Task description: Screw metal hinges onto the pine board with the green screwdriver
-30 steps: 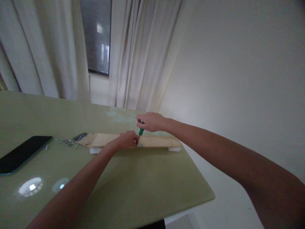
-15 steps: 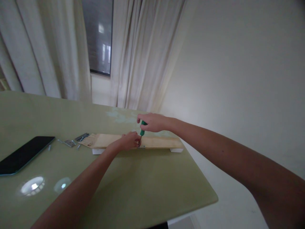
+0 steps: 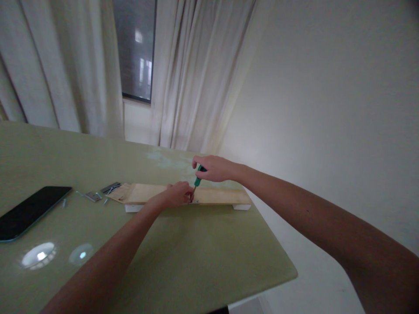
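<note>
Reading the clock from the middle of our view, twelve at the top, we have a pale wall [image 3: 327,109] filling two and three o'clock. The green table [image 3: 209,253] spreads from four round to nine, and cream curtains [image 3: 203,65] hang at ten and twelve with a dark window [image 3: 137,56] at eleven. At six we find the long wooden board [image 3: 222,195], and between eight and nine a black phone-like slab [image 3: 36,209] lies flat. We see the right hand [image 3: 214,168] closed round the green handle of a screwdriver [image 3: 198,180], whose shaft slants out toward seven; the board lies below that grip, at six. The left hand [image 3: 179,193] rests on the board at the screwdriver's eight, fingers bunched by its tip at the near edge; we cannot tell whether they pinch anything. White blocks [image 3: 241,207] sit under both ends of the board. Beyond its nine o'clock end we count small metal plates [image 3: 93,196] and, smallest, loose screws [image 3: 64,203].
</note>
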Motion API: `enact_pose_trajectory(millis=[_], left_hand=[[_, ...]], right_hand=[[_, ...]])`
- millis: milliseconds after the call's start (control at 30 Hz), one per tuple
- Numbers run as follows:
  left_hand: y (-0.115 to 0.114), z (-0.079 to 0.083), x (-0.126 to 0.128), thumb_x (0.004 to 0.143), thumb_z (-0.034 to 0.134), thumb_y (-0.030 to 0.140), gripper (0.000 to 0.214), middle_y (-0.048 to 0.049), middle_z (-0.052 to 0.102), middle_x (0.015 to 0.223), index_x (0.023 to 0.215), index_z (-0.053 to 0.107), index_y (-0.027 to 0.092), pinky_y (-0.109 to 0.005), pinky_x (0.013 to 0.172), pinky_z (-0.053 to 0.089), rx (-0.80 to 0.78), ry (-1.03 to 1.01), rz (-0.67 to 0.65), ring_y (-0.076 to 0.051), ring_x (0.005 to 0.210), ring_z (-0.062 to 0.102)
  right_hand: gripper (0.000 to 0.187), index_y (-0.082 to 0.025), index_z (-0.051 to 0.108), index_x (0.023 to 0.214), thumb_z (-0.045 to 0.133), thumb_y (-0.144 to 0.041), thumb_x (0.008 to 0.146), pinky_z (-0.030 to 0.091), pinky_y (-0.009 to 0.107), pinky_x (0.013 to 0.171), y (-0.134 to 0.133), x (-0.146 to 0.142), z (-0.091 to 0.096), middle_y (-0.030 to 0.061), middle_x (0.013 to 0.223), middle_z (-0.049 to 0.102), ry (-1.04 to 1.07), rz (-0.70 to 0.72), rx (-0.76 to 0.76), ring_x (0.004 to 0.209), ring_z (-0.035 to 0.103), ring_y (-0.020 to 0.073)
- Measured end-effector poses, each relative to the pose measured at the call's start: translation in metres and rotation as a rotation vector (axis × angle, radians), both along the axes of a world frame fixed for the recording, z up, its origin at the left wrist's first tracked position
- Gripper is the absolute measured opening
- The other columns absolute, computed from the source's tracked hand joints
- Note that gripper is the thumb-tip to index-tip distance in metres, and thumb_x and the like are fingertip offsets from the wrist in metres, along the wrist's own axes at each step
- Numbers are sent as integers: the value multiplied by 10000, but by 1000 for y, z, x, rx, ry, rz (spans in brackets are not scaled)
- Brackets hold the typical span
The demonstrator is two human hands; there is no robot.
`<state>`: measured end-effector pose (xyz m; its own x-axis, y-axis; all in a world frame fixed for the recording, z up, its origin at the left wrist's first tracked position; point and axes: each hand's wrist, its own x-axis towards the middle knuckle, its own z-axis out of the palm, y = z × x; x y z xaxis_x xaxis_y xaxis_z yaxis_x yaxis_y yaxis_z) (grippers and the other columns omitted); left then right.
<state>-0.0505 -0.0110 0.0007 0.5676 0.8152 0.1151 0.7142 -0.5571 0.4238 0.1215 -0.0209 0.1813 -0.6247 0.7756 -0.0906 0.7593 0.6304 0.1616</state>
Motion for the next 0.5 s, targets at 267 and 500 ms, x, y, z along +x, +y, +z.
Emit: enact_pose_trajectory(millis=[267, 500], left_hand=[[-5, 10, 3, 885, 599, 194, 208, -101, 703, 1155, 966, 781, 253, -397, 911, 483, -59, 87, 33, -317, 1171, 641], [-6, 13, 4, 886, 614, 181, 191, -78, 725, 1140, 953, 780, 246, -397, 961, 433, -31, 102, 15, -282, 1143, 671]], right_hand=[[325, -227, 722, 1129, 490, -440, 1046, 443, 298, 733, 5, -4, 1, 112, 1107, 812, -18, -40, 11, 970, 724, 255], [355, -208, 707, 1138, 488, -474, 1051, 441, 310, 725, 2, -8, 1, 147, 1165, 795, -4, -39, 10, 982, 720, 271]])
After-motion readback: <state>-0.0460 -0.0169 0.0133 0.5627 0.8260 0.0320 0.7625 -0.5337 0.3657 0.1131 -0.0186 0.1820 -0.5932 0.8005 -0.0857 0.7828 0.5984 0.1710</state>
